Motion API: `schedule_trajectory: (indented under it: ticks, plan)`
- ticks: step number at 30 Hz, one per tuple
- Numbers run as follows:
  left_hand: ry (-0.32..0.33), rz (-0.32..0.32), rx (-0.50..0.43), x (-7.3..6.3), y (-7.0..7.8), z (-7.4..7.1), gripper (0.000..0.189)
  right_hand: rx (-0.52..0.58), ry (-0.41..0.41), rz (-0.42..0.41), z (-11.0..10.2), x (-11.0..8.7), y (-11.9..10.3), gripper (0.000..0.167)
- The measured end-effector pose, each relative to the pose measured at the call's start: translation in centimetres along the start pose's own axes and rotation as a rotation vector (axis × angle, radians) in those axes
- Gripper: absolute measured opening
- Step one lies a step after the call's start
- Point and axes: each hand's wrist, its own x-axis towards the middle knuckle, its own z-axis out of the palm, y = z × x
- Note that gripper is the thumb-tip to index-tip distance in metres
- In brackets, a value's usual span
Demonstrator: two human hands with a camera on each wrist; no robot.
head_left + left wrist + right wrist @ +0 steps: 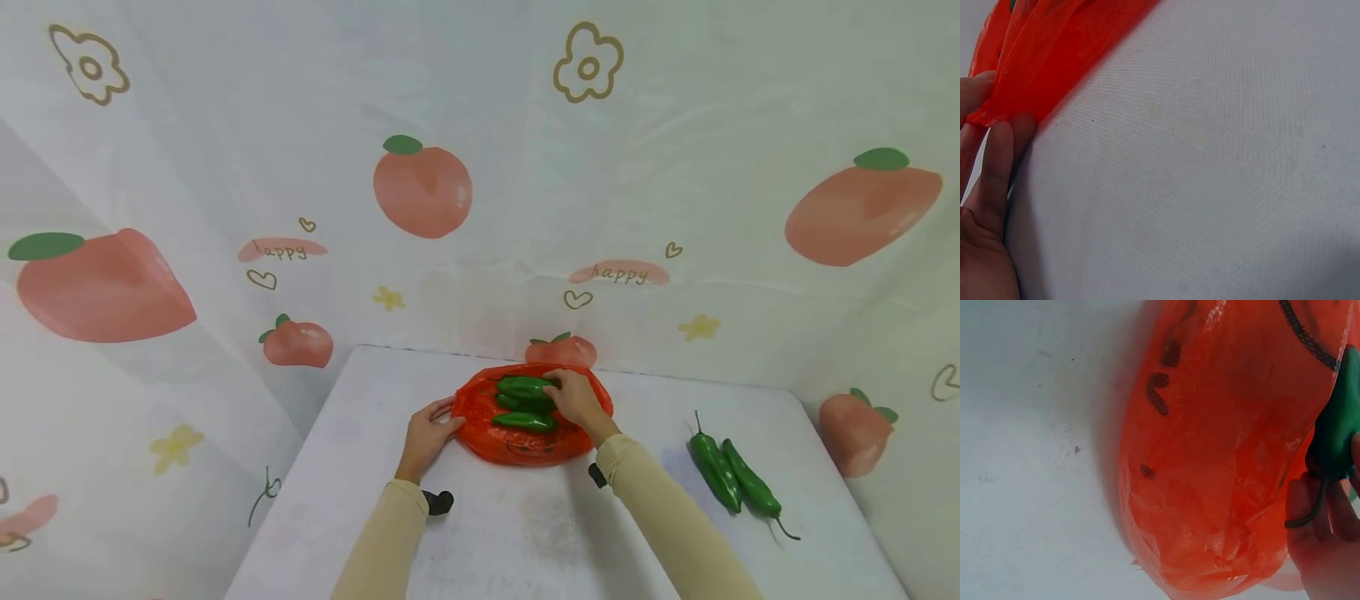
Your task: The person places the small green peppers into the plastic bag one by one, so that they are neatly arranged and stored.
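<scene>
A red plastic bag (487, 446) lies spread on the white table with its mouth facing up. Several green chili peppers (524, 422) show inside it. My left hand (430, 437) pinches the bag's left edge between thumb and fingers, seen up close where the red plastic (1072, 56) bunches in the left wrist view. Over the bag's mouth, my right hand (576, 398) holds a green chili pepper (1334, 428) near its stem end. The stem curves down across the fingers. Part of this pepper is cut off at the frame's edge in the right wrist view.
Two more green chili peppers (716, 471) lie side by side on the right part of the table (525, 542). A fruit-printed sheet (480, 292) rises behind the table's far edge. Black wrist devices (438, 502) sit beneath both forearms.
</scene>
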Motion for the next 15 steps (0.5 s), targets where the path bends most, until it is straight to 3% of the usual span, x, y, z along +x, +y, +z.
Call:
schedule_trajectory:
  ticks: [15]
  plan:
    - [0.024, 0.013, 0.017, -0.30, 0.45, 0.10, 0.048, 0.027, 0.016, -0.005, 0.23, 0.26, 0.06, 0.035]
